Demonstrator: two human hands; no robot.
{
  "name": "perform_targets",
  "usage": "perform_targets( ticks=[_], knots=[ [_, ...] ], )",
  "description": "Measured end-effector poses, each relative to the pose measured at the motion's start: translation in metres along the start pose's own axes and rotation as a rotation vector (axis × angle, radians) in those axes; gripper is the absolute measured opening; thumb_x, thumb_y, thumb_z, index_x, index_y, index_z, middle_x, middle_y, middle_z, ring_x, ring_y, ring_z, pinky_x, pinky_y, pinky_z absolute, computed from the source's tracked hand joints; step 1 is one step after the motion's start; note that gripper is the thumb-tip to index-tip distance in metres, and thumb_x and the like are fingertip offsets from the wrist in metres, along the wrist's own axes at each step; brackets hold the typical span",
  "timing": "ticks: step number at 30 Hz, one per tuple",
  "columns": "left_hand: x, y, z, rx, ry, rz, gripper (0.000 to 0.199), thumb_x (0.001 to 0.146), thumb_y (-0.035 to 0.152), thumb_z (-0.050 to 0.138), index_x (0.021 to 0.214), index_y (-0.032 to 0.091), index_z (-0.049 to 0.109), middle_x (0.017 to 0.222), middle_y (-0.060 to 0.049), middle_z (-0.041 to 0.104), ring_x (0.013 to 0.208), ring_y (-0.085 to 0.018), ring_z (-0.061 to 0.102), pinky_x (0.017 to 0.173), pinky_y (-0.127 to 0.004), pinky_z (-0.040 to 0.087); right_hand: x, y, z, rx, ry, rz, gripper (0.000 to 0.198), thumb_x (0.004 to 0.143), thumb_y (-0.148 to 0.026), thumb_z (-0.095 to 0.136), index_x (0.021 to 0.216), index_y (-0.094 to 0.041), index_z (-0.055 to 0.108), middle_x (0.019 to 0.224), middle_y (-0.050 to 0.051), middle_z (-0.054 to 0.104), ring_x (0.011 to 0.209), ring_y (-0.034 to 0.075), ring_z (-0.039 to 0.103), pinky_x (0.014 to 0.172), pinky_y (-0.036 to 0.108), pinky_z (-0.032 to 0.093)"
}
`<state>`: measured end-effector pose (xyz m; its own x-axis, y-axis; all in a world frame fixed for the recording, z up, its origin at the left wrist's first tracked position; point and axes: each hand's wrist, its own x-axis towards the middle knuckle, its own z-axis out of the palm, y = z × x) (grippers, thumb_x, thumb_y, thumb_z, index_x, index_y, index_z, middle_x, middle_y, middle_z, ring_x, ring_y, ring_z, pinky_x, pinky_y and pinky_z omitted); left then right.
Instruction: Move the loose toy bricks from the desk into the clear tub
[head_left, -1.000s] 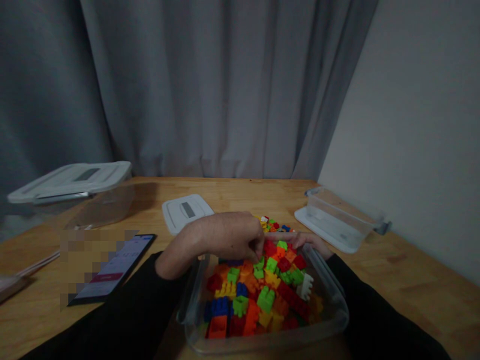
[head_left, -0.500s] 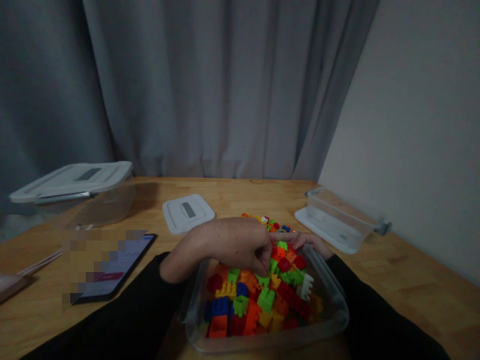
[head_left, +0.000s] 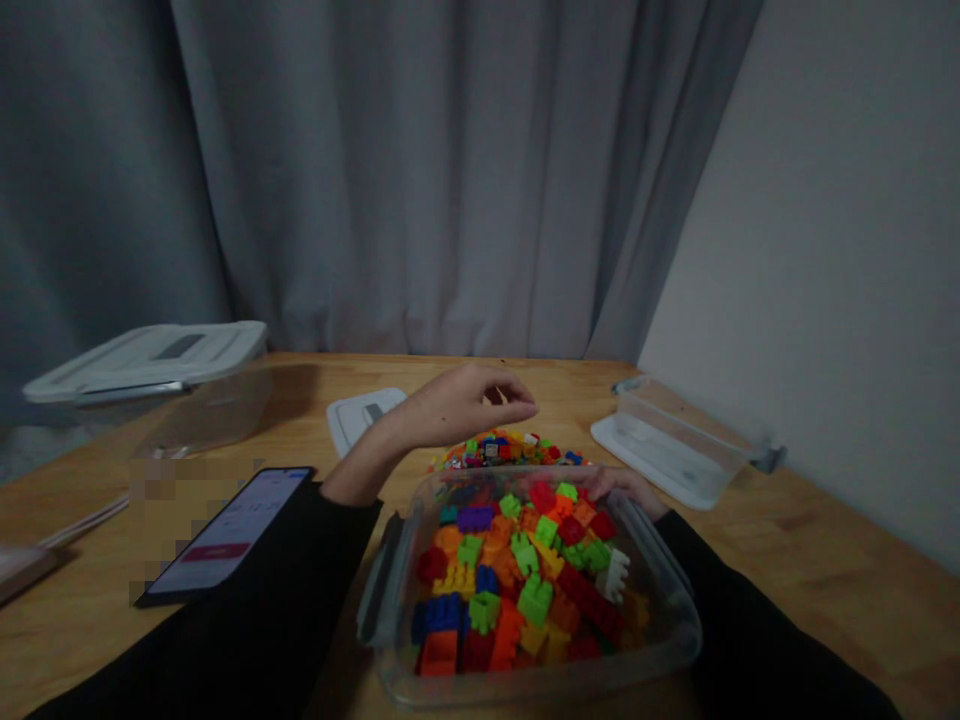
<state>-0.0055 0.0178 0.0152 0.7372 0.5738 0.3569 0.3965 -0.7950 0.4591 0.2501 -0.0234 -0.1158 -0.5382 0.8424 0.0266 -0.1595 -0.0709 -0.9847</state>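
Observation:
A clear plastic box stands in front of me, filled with toy building blocks in red, orange, green, yellow, blue and white. My left hand hovers beyond its far rim, over a pile of small colourful blocks on the table. Its thumb and curved fingers are apart, and I see nothing between them. My right hand is at the far right corner of the box, its fingers curled on the rim. Part of that hand is hidden by the box.
A lidded clear bin stands at the left, with a phone nearer me. A white lid lies behind my left hand. At the right, an open clear container rests on another white lid. Curtains hang behind the wooden table.
My left hand has risen out of the box and moved away from me, over the pile. Its fingers have opened from a pinch. My right hand stays at the corner.

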Motion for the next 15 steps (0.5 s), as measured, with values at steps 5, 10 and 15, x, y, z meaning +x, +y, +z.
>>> perform_targets(
  ticks=[5, 10, 15],
  knots=[
    [0.009, -0.051, 0.012, -0.08, 0.079, -0.12, 0.043, 0.092, 0.049, 0.047, 0.119, 0.017, 0.059, 0.11, -0.008, 0.069, 0.097, -0.017, 0.063, 0.085, -0.03, 0.048, 0.0, -0.002, 0.003, 0.02, -0.015, 0.006, 0.052, 0.061, -0.023, 0.05, 0.106, -0.012, 0.073, 0.12, 0.011, 0.069, 0.121, 0.028, 0.058, 0.109, 0.039, 0.036],
    [0.011, -0.107, 0.039, 0.036, 0.004, -0.245, 0.044, 0.089, 0.048, 0.052, 0.118, 0.015, 0.06, 0.108, -0.011, 0.069, 0.085, -0.018, 0.065, 0.078, -0.032, 0.051, 0.004, 0.002, -0.002, 0.039, -0.054, 0.003, 0.051, 0.061, -0.025, 0.048, 0.103, -0.014, 0.074, 0.117, 0.009, 0.071, 0.123, 0.027, 0.057, 0.111, 0.039, 0.035],
    [0.008, -0.137, 0.06, 0.169, -0.167, -0.305, 0.033, 0.09, 0.041, 0.058, 0.11, 0.015, 0.063, 0.101, -0.007, 0.069, 0.085, -0.019, 0.066, 0.08, -0.04, 0.054, 0.004, 0.01, -0.01, 0.045, -0.078, -0.03, 0.048, 0.065, -0.024, 0.049, 0.104, -0.012, 0.073, 0.115, 0.01, 0.071, 0.121, 0.025, 0.058, 0.111, 0.038, 0.035]
  ],
)
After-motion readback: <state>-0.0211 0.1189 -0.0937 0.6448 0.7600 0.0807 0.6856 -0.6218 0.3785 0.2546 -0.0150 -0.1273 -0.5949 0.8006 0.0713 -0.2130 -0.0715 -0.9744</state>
